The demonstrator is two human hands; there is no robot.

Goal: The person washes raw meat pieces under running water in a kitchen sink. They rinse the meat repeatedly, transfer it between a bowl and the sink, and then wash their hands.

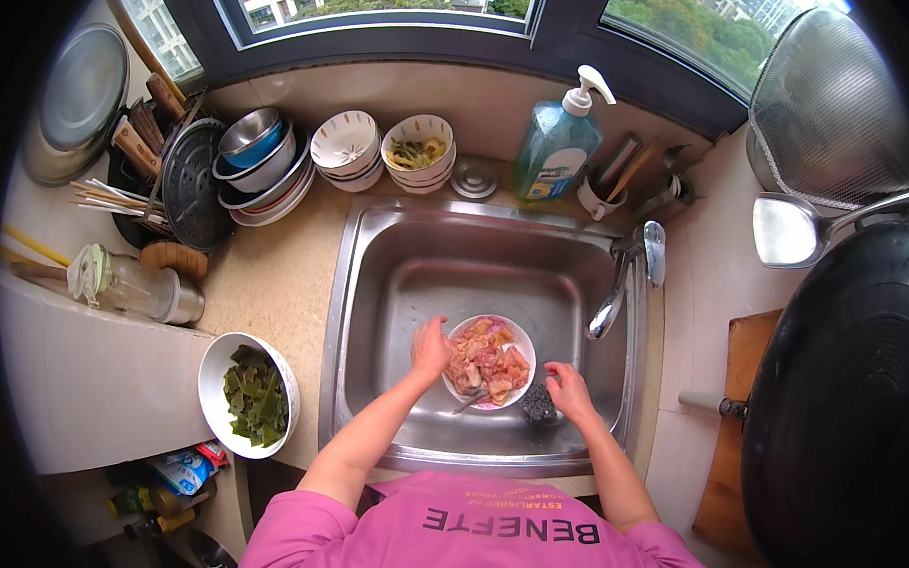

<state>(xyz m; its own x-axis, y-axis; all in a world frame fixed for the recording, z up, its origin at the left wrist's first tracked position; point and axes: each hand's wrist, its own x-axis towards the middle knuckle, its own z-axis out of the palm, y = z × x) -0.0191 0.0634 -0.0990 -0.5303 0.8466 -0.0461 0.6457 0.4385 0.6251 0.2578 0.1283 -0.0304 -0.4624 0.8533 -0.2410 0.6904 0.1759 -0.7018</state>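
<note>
A white bowl (529, 344) filled with pieces of raw meat (489, 360) stands in the stainless steel sink (424, 285). The handle of a metal utensil (470, 401) sticks out over the bowl's lower edge. My left hand (431, 350) is at the bowl's left rim, fingers apart; whether it touches the rim is hard to tell. To the right of the bowl, my right hand (568, 389) hovers with fingers apart and nothing in it. Between that hand and the bowl lies a dark scouring pad (538, 403). The chrome faucet (611, 301) reaches over the sink from the right.
A white bowl of green leafy pieces (256, 396) stands left of the sink. Behind the sink are stacked bowls (347, 149), a bowl with food (418, 151) and a blue pump bottle (559, 149). At right are a large black wok (849, 390) and a wooden board (731, 454).
</note>
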